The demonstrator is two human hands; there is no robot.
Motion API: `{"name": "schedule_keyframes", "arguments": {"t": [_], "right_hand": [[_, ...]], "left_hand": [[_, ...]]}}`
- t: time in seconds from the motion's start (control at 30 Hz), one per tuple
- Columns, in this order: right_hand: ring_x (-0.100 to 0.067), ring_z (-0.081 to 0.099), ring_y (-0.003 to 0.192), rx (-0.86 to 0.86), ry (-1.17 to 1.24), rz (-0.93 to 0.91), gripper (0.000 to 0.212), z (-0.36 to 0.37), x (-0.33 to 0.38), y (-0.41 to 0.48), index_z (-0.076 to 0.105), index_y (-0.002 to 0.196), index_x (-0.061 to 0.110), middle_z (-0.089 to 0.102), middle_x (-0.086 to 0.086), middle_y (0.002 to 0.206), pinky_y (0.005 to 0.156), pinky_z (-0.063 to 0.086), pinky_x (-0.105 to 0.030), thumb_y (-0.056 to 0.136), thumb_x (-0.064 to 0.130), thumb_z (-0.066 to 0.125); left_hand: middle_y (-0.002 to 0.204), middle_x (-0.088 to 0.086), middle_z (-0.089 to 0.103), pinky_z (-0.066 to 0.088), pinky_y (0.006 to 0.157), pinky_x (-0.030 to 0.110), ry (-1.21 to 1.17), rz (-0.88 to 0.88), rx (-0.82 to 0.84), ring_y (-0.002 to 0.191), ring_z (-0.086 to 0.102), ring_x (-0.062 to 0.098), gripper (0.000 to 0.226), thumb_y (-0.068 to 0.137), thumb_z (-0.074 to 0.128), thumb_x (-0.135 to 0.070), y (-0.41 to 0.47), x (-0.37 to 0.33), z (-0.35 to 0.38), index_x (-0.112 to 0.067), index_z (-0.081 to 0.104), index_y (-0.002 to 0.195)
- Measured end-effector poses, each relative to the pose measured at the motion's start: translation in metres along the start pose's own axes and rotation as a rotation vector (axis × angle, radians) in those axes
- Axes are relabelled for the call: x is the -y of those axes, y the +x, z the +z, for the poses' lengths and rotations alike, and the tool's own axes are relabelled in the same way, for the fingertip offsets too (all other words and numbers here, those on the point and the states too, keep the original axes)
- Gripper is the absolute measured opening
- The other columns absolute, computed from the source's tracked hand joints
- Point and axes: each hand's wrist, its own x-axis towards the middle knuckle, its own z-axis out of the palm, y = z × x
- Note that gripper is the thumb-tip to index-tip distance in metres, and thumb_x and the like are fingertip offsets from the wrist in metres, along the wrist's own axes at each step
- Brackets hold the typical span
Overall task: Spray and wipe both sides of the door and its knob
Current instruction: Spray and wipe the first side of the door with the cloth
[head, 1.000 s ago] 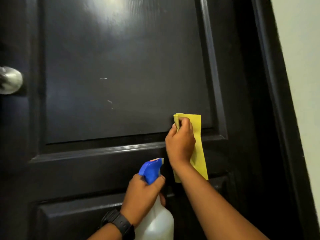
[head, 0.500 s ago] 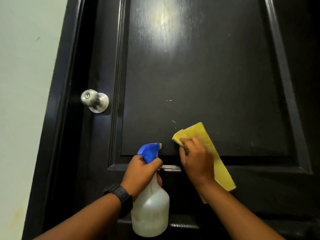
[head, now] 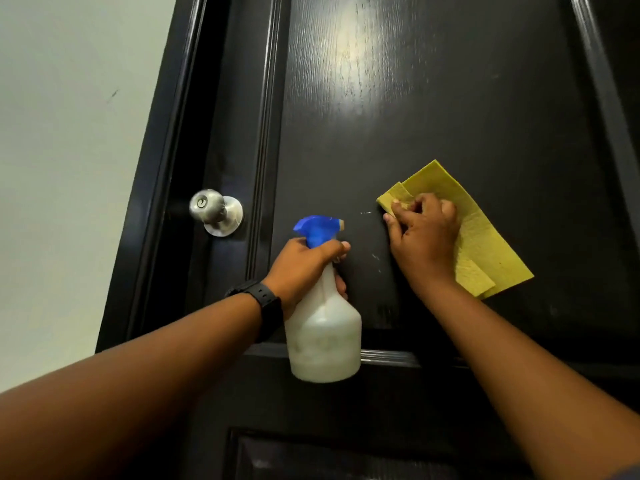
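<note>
Black gloss door (head: 450, 98) fills our view, and both our hands are on its raised panel.
Pale wall (head: 69, 133) shows along the frame's left side. Our left hand (head: 301, 268) grips the neck of a white spray bottle (head: 325, 341) just below its blue trigger head, fingers curled round it and the nozzle aimed right at the panel. Beside it, our right hand (head: 424, 244) presses a folded yellow cloth (head: 485, 244) flat on the door. Our fingers (head: 398, 211) are curled and pinch the cloth's upper left corner, and the rest of the cloth spreads out from under the palm, down and to the right. A brushed metal knob (head: 214, 211) sits well left of the bottle, near the door's edge. We wear a black watch (head: 266, 303) on the left wrist. A few small white flecks (head: 375, 256) mark the panel between our hands.
</note>
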Motion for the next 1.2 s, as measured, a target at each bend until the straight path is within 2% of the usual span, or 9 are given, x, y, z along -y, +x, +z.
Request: {"name": "schedule_keyframes", "arguments": {"t": [0.1,0.2,0.27,0.4,0.53,0.63,0.77,0.9,1.2], "right_hand": [[-0.030,0.045,0.102,0.143,-0.232,-0.174,0.034,-0.014,-0.006,0.001,0.067,0.121,0.024,0.055,-0.007,0.106,0.089,0.034,-0.041,0.091,0.038,0.059],[-0.032,0.044,0.114,0.222,-0.251,-0.274,0.048,-0.023,-0.021,-0.001,0.054,0.138,0.019,0.050,-0.011,0.119,0.098,0.036,-0.044,0.095,0.041,0.052],[-0.036,0.041,0.125,0.223,-0.153,-0.208,0.055,-0.019,-0.025,-0.006,0.045,0.143,0.011,0.047,-0.015,0.133,0.108,0.035,-0.046,0.095,0.036,0.054],[-0.037,0.015,0.148,0.224,-0.168,-0.052,0.056,-0.005,-0.012,-0.001,0.035,0.149,0.004,0.026,-0.017,0.158,0.122,0.011,-0.048,0.097,0.021,0.048],[-0.033,0.007,0.151,0.296,-0.260,-0.092,0.057,0.001,-0.001,0.007,0.021,0.154,0.005,0.015,-0.015,0.162,0.123,0.002,-0.045,0.102,0.024,0.037],[-0.032,0.008,0.151,0.435,-0.199,-0.322,0.056,0.011,0.017,0.010,0.023,0.153,0.005,0.017,-0.015,0.162,0.122,0.000,-0.043,0.102,0.021,0.038],[-0.028,0.012,0.151,0.498,-0.234,-0.498,0.055,0.020,0.027,-0.005,0.027,0.153,0.008,0.020,-0.012,0.161,0.123,0.007,-0.042,0.102,0.028,0.033],[-0.026,0.015,0.150,0.528,-0.268,-0.611,0.058,0.011,0.019,-0.032,0.028,0.153,0.010,0.023,-0.010,0.160,0.123,0.013,-0.042,0.100,0.032,0.019],[-0.024,0.015,0.150,0.496,-0.178,-0.453,0.057,-0.001,0.026,-0.082,0.031,0.152,0.010,0.026,-0.007,0.160,0.122,0.013,-0.042,0.100,0.034,0.028]], "left_hand": [[0.062,0.015,0.064,0.059,0.062,0.036,0.054,0.016,0.003,0.054,0.063,0.031,0.017,0.096,0.063,-0.020,0.007,-0.008,0.003,-0.002,0.061,0.096],[0.063,0.015,0.064,0.059,0.064,0.038,0.073,-0.002,0.008,0.057,0.063,0.031,0.016,0.095,0.063,-0.019,0.008,-0.017,0.005,-0.004,0.061,0.093],[0.062,0.015,0.064,0.059,0.064,0.039,0.075,-0.005,0.002,0.058,0.063,0.031,0.016,0.095,0.062,-0.019,0.011,-0.023,0.003,-0.004,0.060,0.091],[0.067,0.012,0.065,0.060,0.069,0.043,0.070,0.000,-0.016,0.057,0.064,0.027,0.014,0.095,0.062,-0.019,0.015,-0.032,-0.002,-0.006,0.061,0.093],[0.073,0.014,0.065,0.059,0.079,0.051,0.077,0.009,-0.031,0.060,0.063,0.029,0.014,0.094,0.062,-0.019,0.015,-0.037,-0.002,-0.005,0.062,0.098],[0.067,0.017,0.064,0.059,0.079,0.053,0.079,0.023,-0.054,0.057,0.063,0.032,0.012,0.092,0.063,-0.015,0.012,-0.037,0.001,-0.004,0.061,0.094],[0.064,0.017,0.064,0.060,0.071,0.043,0.089,0.039,-0.069,0.054,0.063,0.030,0.014,0.094,0.060,-0.016,0.004,-0.033,-0.006,-0.002,0.059,0.100],[0.060,0.016,0.063,0.059,0.072,0.045,0.086,0.029,-0.085,0.054,0.063,0.031,0.009,0.092,0.061,-0.013,-0.007,-0.021,-0.017,-0.004,0.059,0.093],[0.057,0.011,0.065,0.059,0.065,0.038,0.132,-0.032,-0.113,0.055,0.065,0.027,0.021,0.095,0.062,-0.019,-0.039,0.011,-0.056,-0.001,0.060,0.107]]}}
